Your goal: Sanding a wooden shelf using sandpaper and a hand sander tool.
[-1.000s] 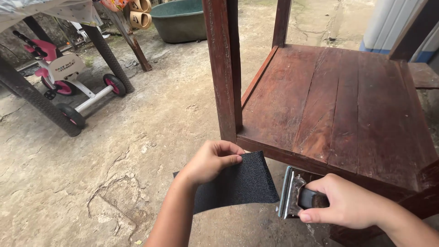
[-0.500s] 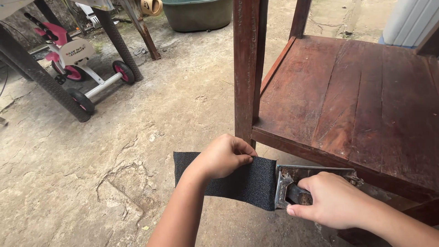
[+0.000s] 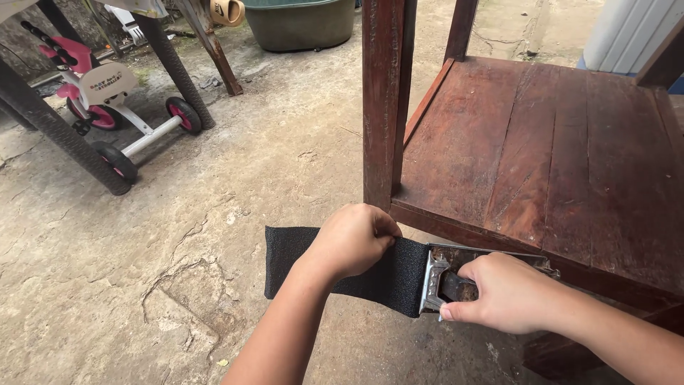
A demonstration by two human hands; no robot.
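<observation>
Two bare hands work low over a cracked concrete floor [image 3: 142, 285] in an outdoor yard. At far left stands a pink-and-white toy ride-on [image 3: 107, 93] under dark slanted supports, with a green tub [image 3: 303, 25] farther back. The left hand [image 3: 353, 239], fingers pinched shut, grips the upper edge of a black sheet of sandpaper [image 3: 285, 260] stretched flat in the air above the floor. The sheet's right end feeds into a metal sanding block [image 3: 438, 278], which the right hand [image 3: 502, 292] clasps with curled fingers, just in front of the reddish wooden bench [image 3: 541, 142]. Compared with half a second ago, the sandpaper is held in much the same way, while the view has shifted so the bench's upright post [image 3: 383, 100] stands closer above the left hand. The block sits at the bench's front edge; open floor spreads to the left of the hands.
</observation>
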